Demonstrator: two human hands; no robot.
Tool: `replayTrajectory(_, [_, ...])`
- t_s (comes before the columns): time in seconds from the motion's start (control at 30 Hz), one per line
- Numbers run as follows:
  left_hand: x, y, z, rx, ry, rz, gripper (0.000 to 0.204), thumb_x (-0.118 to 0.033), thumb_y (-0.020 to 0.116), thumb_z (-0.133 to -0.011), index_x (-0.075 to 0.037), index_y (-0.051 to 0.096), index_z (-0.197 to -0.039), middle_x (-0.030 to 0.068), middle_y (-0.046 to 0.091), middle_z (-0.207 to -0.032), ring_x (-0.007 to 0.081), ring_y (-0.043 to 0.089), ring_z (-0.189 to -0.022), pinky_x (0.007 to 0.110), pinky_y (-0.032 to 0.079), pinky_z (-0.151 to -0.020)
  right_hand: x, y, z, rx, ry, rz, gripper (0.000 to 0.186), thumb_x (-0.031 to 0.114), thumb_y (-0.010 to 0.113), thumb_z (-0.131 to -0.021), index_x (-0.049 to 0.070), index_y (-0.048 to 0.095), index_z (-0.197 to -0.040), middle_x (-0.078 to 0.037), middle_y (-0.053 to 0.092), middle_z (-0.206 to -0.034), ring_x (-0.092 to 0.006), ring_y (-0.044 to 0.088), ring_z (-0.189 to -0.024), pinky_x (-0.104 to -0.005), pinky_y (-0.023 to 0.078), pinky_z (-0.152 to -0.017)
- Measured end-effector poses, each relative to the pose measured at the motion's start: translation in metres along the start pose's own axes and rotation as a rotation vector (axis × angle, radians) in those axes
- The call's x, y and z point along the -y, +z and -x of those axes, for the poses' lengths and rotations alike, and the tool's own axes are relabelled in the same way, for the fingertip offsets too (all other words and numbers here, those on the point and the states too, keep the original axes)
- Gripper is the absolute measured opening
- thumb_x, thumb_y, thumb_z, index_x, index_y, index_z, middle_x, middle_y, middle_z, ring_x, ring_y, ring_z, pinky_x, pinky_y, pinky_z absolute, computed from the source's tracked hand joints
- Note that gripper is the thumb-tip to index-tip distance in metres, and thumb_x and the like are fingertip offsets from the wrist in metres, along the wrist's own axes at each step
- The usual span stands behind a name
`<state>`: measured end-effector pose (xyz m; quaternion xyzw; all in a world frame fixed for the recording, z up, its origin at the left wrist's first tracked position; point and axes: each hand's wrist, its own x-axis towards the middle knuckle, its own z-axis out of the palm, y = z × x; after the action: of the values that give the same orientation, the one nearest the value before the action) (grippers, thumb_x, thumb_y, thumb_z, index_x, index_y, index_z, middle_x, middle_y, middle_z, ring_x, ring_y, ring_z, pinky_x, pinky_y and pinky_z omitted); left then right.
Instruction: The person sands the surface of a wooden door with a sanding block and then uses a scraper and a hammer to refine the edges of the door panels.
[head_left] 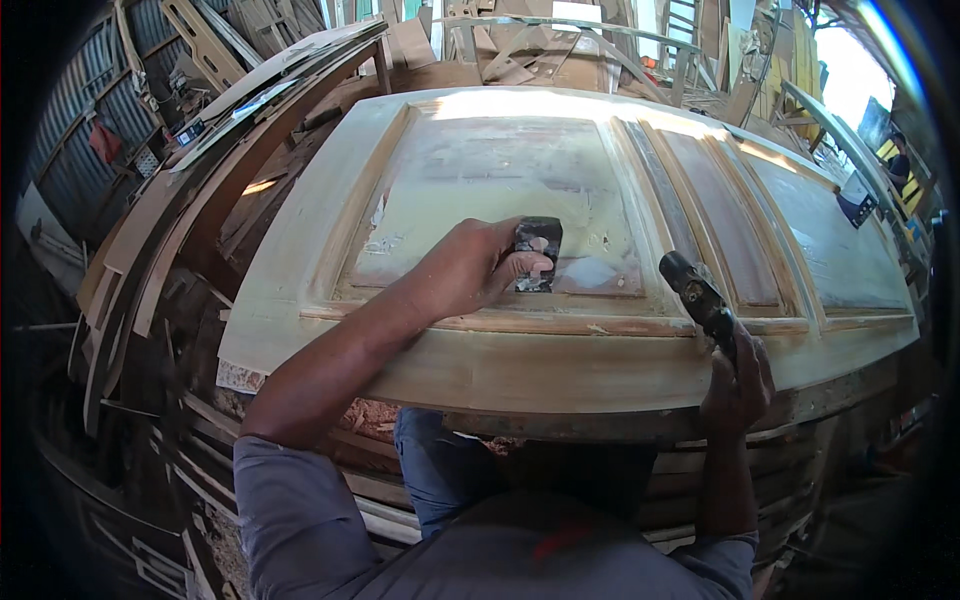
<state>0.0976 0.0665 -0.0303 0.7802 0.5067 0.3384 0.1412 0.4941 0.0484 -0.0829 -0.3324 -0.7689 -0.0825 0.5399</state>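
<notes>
Grey shirt of mine nearest, at bottom edge, blue trouser leg just beyond. Panelled wooden door lies flat before me. Left hand grasps small dark block at door's large left panel, near panel's lower edge; contact unclear. Right hand clenched round dark hammer, head pointing up and leftward, apart from block.

Nothing readable before you right now: any markings on the dark-and-white object by the panelled door's right end, or the small bluish item at left, are too small.
</notes>
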Motion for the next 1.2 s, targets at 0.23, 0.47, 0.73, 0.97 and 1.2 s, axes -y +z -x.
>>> replayTrajectory(0.23, [-0.012,0.003,0.003,-0.039,0.084,0.021,0.035,-0.025,0.079,-0.105,0.002,0.070,-0.125,0.0236,0.074,-0.086,0.0261,0.067,-0.067,0.039,0.054,-0.067,0.008,-0.009,-0.043,0.040,0.032,-0.001,0.046,0.000,0.073,-0.098,-0.002,0.071,-0.144,-0.024,0.079,-0.115,-0.0337,0.079,-0.104,-0.0440,0.061,-0.093])
replayTrajectory(0.47, [-0.021,0.000,0.002,0.019,0.056,-0.008,0.036,-0.031,0.073,-0.107,0.002,0.068,-0.123,0.0296,0.073,-0.091,0.0517,0.071,-0.089,0.053,0.056,-0.079,0.040,0.019,-0.114,0.306,-0.015,-0.187,0.045,0.007,0.070,-0.105,0.007,0.070,-0.150,-0.023,0.081,-0.119,-0.0312,0.081,-0.106,-0.0423,0.061,-0.094])
replayTrajectory(0.73, [-0.005,0.006,0.004,-0.036,0.117,0.010,0.037,-0.032,0.073,-0.107,0.001,0.068,-0.123,0.0285,0.071,-0.085,0.0519,0.070,-0.086,0.054,0.055,-0.077,0.069,0.009,-0.154,0.207,0.498,-0.420,0.042,0.029,0.064,-0.112,0.016,0.070,-0.152,-0.019,0.083,-0.110,-0.0214,0.080,-0.103,-0.0436,0.059,-0.088])
replayTrajectory(0.97, [-0.016,-0.001,0.005,0.050,0.023,0.032,0.034,-0.030,0.073,-0.108,0.001,0.071,-0.120,0.0252,0.072,-0.084,0.0406,0.070,-0.072,0.046,0.055,-0.073,0.056,-0.004,-0.154,0.644,0.127,-0.144,0.044,0.027,0.066,-0.112,0.009,0.068,-0.152,-0.018,0.082,-0.119,-0.0173,0.076,-0.097,-0.0383,0.058,-0.088])
replayTrajectory(1.2, [0.019,0.020,0.006,-0.122,0.049,0.338,0.034,-0.030,0.077,-0.107,0.003,0.072,-0.115,0.0167,0.073,-0.079,0.0167,0.056,-0.065,0.038,0.052,-0.068,0.041,-0.002,-0.140,0.489,0.456,-0.309,0.045,0.024,0.066,-0.112,0.010,0.067,-0.154,-0.008,0.081,-0.108,-0.0076,0.057,-0.079,-0.0286,0.053,-0.078])
